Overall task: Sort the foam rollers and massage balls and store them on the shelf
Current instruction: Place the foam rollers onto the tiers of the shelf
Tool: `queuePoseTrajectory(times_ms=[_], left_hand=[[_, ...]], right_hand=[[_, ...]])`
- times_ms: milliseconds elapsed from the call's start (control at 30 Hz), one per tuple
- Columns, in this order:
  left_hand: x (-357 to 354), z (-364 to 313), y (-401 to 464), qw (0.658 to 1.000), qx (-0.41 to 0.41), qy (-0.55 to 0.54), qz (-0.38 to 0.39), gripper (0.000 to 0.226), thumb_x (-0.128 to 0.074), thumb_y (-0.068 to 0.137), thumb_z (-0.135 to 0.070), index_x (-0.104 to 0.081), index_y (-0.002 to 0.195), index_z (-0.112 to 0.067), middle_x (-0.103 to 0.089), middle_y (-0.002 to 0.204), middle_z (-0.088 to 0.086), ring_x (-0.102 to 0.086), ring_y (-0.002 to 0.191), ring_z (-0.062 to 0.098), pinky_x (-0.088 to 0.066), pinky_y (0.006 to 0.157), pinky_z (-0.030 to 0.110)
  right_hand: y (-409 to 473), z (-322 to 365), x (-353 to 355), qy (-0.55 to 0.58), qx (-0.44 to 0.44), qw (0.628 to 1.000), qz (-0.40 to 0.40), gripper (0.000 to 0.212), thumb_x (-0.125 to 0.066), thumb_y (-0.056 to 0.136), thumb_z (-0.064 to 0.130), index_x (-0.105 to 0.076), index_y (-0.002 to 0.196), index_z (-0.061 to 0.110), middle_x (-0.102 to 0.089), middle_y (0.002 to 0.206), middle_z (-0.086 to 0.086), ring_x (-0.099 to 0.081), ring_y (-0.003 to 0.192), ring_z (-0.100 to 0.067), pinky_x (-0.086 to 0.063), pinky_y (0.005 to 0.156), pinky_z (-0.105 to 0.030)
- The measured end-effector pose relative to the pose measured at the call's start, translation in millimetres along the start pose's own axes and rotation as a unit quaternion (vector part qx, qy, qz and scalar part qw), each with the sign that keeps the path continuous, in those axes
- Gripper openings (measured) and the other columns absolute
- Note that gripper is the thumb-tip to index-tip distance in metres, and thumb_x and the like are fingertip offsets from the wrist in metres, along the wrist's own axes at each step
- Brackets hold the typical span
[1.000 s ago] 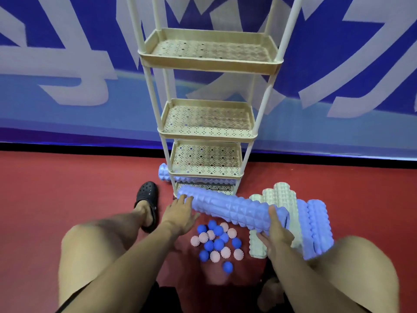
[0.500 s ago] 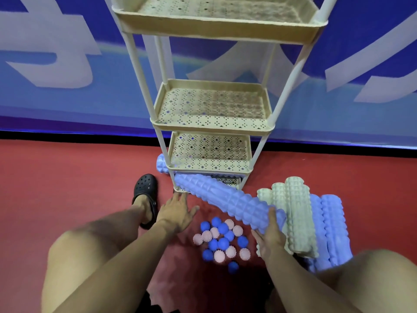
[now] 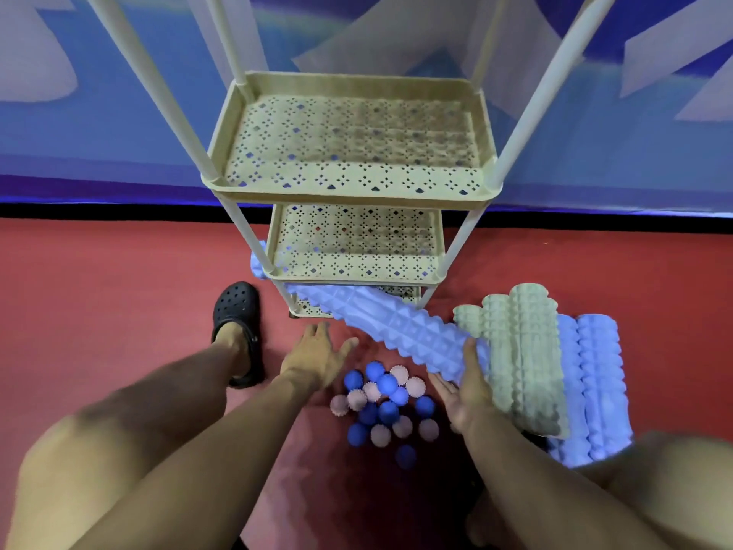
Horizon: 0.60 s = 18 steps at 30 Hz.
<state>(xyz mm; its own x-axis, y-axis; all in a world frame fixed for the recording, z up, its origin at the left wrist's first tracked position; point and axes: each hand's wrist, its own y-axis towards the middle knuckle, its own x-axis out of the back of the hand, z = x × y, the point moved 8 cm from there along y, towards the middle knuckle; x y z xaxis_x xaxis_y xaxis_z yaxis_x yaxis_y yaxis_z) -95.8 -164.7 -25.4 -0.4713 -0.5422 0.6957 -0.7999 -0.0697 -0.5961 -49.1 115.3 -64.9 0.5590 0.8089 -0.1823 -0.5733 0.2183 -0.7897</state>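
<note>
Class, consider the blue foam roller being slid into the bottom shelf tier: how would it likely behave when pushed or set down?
The blue foam roller stays straight though the right hand holds only one end, so it is probably stiff and light. Being cylindrical, it could roll on the floor, though its knobbed surface may slow that.

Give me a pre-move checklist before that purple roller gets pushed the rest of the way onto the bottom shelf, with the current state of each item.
1. Right hand holds the near end of the purple roller: ok.
2. Far end of the roller reaches the bottom tier of the shelf: ok.
3. Room beside the other purple roller, which sticks out to the left of the shelf: cannot tell; the tiers above hide it.
4. Left hand is free, fingers spread, holding nothing: ok.
5. Massage balls lie on the floor clear of the roller's path: ok.
6. Green rollers touch the held roller's near end: cannot tell.
</note>
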Motion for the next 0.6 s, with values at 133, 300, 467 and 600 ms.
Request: queuePoseTrajectory(times_ms=[133,300,467,600], left_hand=[[-14,-14,17,0.993,0.031,-0.116,0.015,0.082,-0.051,0.093,-0.064,-0.027,0.153,-0.013,-0.035,0.153,0.012,-0.045,0.136,0.03,-0.033,0.113,0.039],[-38,-28,36,0.928,0.11,-0.356,0.029,0.084,-0.062,0.092,-0.055,-0.029,0.15,-0.005,-0.055,0.124,0.007,-0.055,0.113,0.025,-0.041,0.096,0.031],[-67,-39,49,0.834,0.124,-0.536,0.035,0.055,-0.074,0.088,-0.039,-0.054,0.125,-0.003,-0.072,0.103,0.006,-0.067,0.072,0.007,-0.052,0.065,0.021],[-75,-50,59,0.75,0.12,-0.649,0.044,0.024,-0.072,0.092,-0.028,-0.068,0.106,-0.009,-0.074,0.101,0.011,-0.07,0.082,0.02,-0.055,0.079,0.035]], right_hand=[[17,3,-2,-0.009,-0.004,1.0,0.021,0.062,-0.057,0.089,0.067,-0.066,0.129,0.02,-0.073,0.12,0.001,-0.068,0.112,-0.015,-0.051,0.098,-0.035],[40,6,-1,-0.002,-0.011,1.0,0.021,0.06,-0.065,0.083,0.06,-0.065,0.128,0.019,-0.073,0.122,0.001,-0.068,0.112,-0.015,-0.053,0.097,-0.037],[56,-4,-29,-0.004,-0.023,0.995,0.101,0.048,-0.059,0.096,0.051,-0.061,0.133,0.021,-0.069,0.13,0.001,-0.066,0.118,-0.013,-0.049,0.104,-0.039],[62,-9,-57,0.005,-0.029,0.991,0.133,0.039,-0.057,0.099,0.042,-0.061,0.132,0.023,-0.069,0.13,0.0,-0.064,0.12,-0.014,-0.048,0.105,-0.036]])
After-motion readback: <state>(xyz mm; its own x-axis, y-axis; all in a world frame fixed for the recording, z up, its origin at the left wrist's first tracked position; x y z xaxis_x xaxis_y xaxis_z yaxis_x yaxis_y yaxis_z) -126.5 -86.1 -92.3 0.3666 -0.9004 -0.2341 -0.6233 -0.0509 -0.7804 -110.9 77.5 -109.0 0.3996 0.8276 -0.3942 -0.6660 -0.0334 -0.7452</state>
